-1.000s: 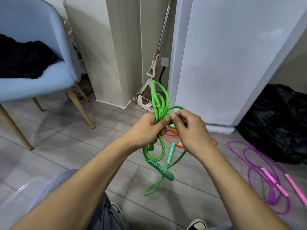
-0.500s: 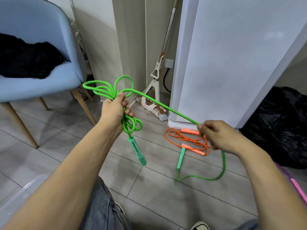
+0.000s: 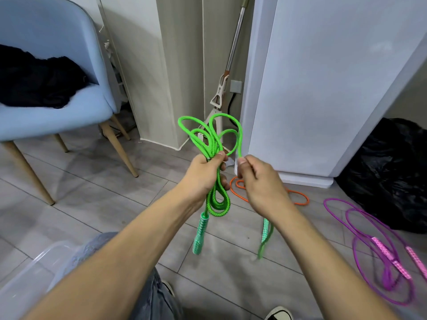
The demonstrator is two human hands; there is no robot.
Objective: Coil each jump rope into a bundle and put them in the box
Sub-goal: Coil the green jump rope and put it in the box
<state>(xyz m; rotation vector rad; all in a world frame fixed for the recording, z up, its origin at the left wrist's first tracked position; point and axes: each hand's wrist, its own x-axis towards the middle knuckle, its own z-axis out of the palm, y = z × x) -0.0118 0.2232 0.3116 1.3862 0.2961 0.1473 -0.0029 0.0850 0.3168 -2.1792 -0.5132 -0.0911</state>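
My left hand (image 3: 203,176) grips the middle of a green jump rope (image 3: 209,139) gathered into several loops that stand up above the fist and hang below it. One green handle (image 3: 199,236) dangles under that hand. My right hand (image 3: 258,181) pinches the free strand just right of the bundle; the second green handle (image 3: 265,234) hangs blurred below it. An orange rope (image 3: 298,196) lies on the floor behind my hands, partly hidden. A purple rope (image 3: 360,229) with pink handles lies at the right. A clear plastic box (image 3: 30,273) shows at the bottom left.
A light blue chair (image 3: 57,112) with a black garment stands at the left. A mop (image 3: 221,98) leans in the corner beside a white cabinet (image 3: 323,88). A black bag (image 3: 390,172) sits at the right. My knee and shoe are at the bottom edge.
My right hand came back in from the far right, bringing the stretched strand to the bundle as another loop. My left hand moved right and turned the loops upright.
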